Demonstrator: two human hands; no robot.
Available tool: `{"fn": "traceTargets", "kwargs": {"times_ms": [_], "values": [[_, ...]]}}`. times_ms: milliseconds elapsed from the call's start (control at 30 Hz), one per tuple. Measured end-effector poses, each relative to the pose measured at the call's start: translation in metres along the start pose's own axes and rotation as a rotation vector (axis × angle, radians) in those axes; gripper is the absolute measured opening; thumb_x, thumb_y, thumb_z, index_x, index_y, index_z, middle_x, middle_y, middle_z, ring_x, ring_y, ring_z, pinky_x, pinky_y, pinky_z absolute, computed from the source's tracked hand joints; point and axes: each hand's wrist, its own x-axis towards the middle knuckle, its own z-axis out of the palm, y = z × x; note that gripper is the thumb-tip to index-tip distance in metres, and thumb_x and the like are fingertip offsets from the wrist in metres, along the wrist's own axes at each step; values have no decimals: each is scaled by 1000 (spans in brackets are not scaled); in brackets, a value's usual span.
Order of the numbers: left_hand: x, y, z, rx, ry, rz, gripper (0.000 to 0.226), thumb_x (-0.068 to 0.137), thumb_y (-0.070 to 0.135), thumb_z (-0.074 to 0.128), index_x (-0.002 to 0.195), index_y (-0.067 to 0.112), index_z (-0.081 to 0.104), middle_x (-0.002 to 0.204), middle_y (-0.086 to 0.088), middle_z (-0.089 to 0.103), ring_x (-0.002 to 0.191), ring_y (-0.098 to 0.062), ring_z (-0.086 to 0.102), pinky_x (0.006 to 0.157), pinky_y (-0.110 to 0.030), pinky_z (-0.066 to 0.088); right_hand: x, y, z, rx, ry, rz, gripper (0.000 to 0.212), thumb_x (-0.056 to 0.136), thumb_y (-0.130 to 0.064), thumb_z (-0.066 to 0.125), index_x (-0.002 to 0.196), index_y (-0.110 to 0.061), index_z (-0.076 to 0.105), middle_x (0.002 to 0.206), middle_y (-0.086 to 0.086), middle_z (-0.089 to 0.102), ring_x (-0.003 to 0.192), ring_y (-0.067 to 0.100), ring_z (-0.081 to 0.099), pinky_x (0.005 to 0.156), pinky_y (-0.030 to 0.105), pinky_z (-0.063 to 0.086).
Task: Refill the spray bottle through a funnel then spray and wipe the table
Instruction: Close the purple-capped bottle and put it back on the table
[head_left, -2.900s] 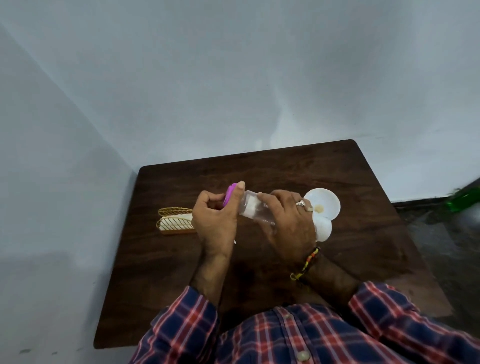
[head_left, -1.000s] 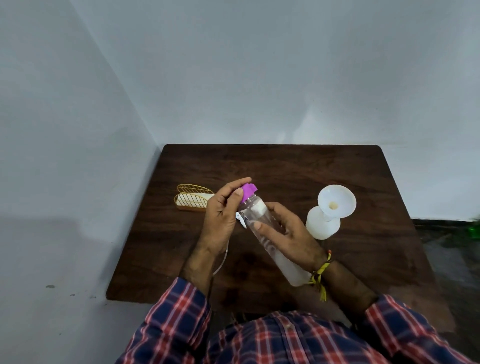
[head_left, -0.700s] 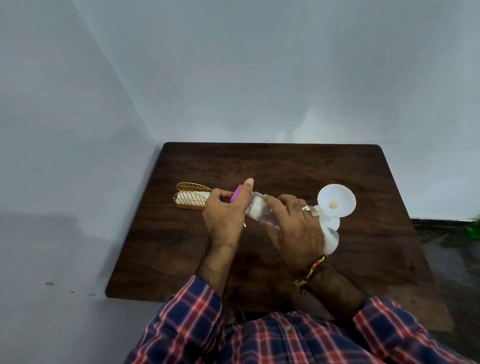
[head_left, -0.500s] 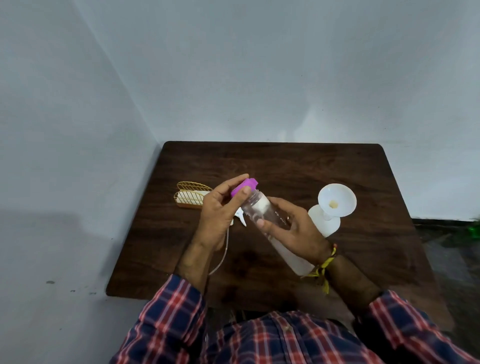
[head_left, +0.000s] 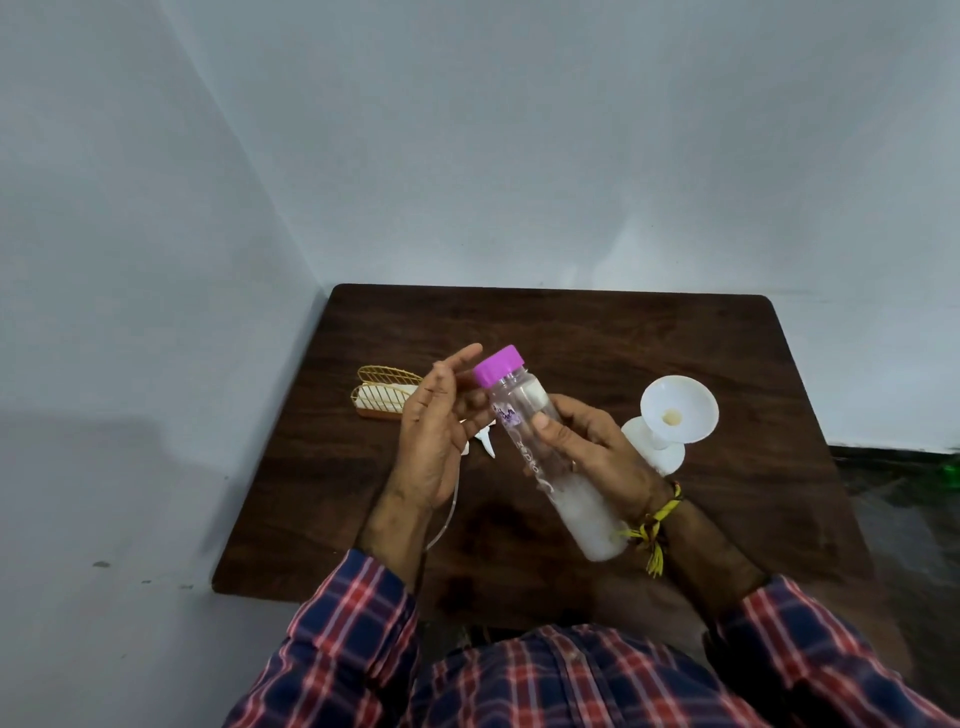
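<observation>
Right hand (head_left: 587, 452) wrapped round a clear bottle (head_left: 545, 457) with purple cap (head_left: 497, 365), tilted above the table (head_left: 649, 338) middle; left hand (head_left: 434, 441) loose, fingers straightish beside the cap, gripping nothing; white funnel (head_left: 678, 415) in spray bottle (head_left: 652, 452) toward right edge; gold wire holder (head_left: 382, 397) near left edge.

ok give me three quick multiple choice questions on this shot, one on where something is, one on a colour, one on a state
1. Where does the white funnel stand?
A. in the neck of a white bottle on the table
B. on the floor
C. inside the gold wire holder

2. What colour is the cap on the clear bottle?
A. green
B. purple
C. black

3. What is the right hand doing?
A. lying flat on the table
B. gripping the clear bottle
C. lifting the funnel

Answers: 1 A, its spout sits in the white bottle; 2 B, the cap is bright purple; 3 B, its fingers curl round the bottle.
</observation>
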Motion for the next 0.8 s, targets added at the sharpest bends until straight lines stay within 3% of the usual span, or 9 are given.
{"fn": "traceTargets", "kwargs": {"times_ms": [67, 133, 267, 367, 467, 533, 633, 733, 800], "values": [[1, 3, 2, 54, -36, 10, 56, 89, 43, 57, 135, 11, 53, 119, -12, 66, 105, -26, 63, 87, -40, 55, 1, -1, -1, -22, 0, 2, 31, 95, -30, 57, 119, -11, 61, 95, 8, 67, 81, 26, 65, 67, 37, 52], [5, 2, 1, 83, -25, 0, 53, 87, 27, 63, 136, 10, 51, 111, -8, 71, 102, -22, 67, 82, -35, 58, 1, -1, -1, -31, -11, -1, 31, 95, -30, 57, 119, -11, 62, 97, 8, 68, 83, 24, 65, 68, 37, 52], [12, -5, -10, 78, 138, 17, 41, 90, 7, 63, 130, 7, 55, 100, -9, 73, 91, -21, 70, 79, -39, 58, 2, -5, -2, -39, 19, -43, 28, 96, -28, 56, 118, -11, 63, 96, 7, 69, 83, 23, 66, 70, 35, 52], [12, -4, 4, 83, 178, 55, 30, 93, 17, 60, 119, 5, 64, 102, -9, 73, 90, -20, 70, 77, -36, 60, 8, -5, -2, -164, 57, -56, 32, 97, -31, 57, 124, -15, 61, 108, 2, 70, 98, 19, 68, 81, 31, 53], [17, -1, 22, 144, 154, 59, 46, 79, 28, 70, 118, 5, 66, 108, -10, 73, 98, -20, 71, 75, -28, 60, 13, -4, 1, -243, 74, -89, 32, 98, -25, 57, 128, -14, 59, 113, 1, 70, 103, 16, 67, 84, 28, 53], [24, 3, 20, 109, 95, 8, 56, 74, 31, 74, 122, 5, 64, 111, -16, 71, 101, -25, 70, 80, -33, 60, 14, -5, 2, -227, 59, -106, 32, 97, -24, 57, 127, -14, 59, 112, 1, 70, 103, 17, 67, 84, 27, 54], [30, 5, 7, 45, 37, -36, 58, 76, 22, 72, 131, 8, 56, 106, -13, 72, 97, -24, 70, 76, -34, 60, 15, -5, 0, -263, 70, -125, 33, 96, -24, 58, 127, -14, 59, 114, 1, 70, 106, 17, 67, 88, 30, 55], [32, 0, 2, 24, 106, 2, 52, 79, 12, 70, 129, 6, 57, 93, -10, 73, 85, -20, 71, 73, -35, 61, 16, -5, -6, -221, 142, -134, 31, 96, -23, 58, 126, -15, 60, 113, 0, 70, 105, 16, 67, 88, 32, 55], [35, -4, 4, 26, 131, 18, 44, 84, 14, 69, 126, 5, 60, 98, -17, 73, 87, -26, 70, 76, -39, 60, 19, -6, -8, -225, 155, -138, 32, 97, -25, 58, 127, -16, 59, 113, 0, 70, 105, 17, 67, 89, 33, 56]]}}
